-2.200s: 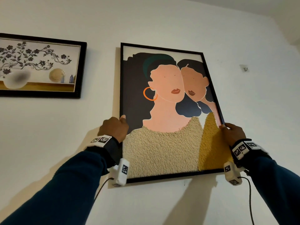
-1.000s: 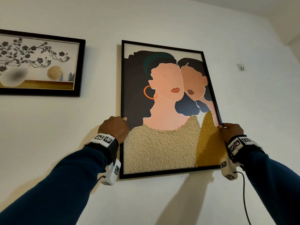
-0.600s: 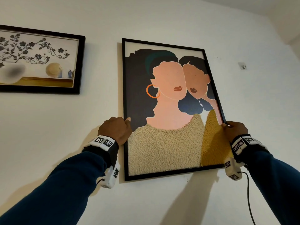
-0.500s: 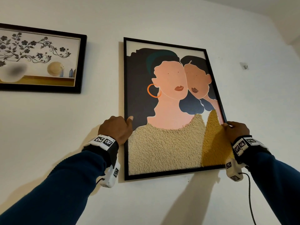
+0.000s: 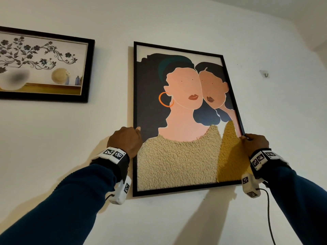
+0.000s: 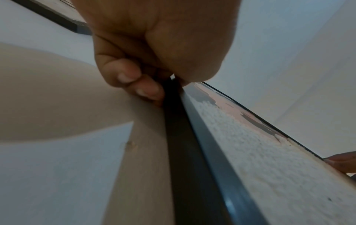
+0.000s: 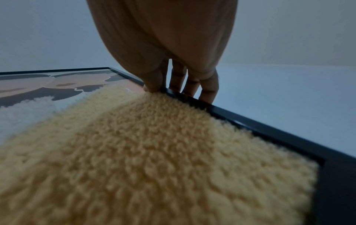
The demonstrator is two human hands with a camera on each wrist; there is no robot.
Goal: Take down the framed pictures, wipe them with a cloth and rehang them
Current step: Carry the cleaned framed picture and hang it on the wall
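Note:
A tall black-framed portrait picture (image 5: 185, 112) of two figures lies against the white wall, tilted slightly with its right side lower. My left hand (image 5: 126, 140) grips its left edge about mid-height, thumb on the front and fingers (image 6: 134, 82) curled behind the frame (image 6: 192, 152). My right hand (image 5: 254, 143) pinches the right edge, thumb on the front and fingers (image 7: 192, 85) behind the frame (image 7: 250, 126). The fuzzy yellow and cream lower part of the picture (image 7: 144, 152) fills the right wrist view. No cloth is in view.
A second, wide black-framed picture (image 5: 44, 68) with flowers and a vase hangs to the left on the same wall. A small bare wall hook (image 5: 265, 74) sits to the upper right of the portrait. The wall below the frames is bare.
The portrait has shifted a little up and along the wall with both hands still holding its sides; its tilt has lessened slightly. My grip on both edges is unchanged.

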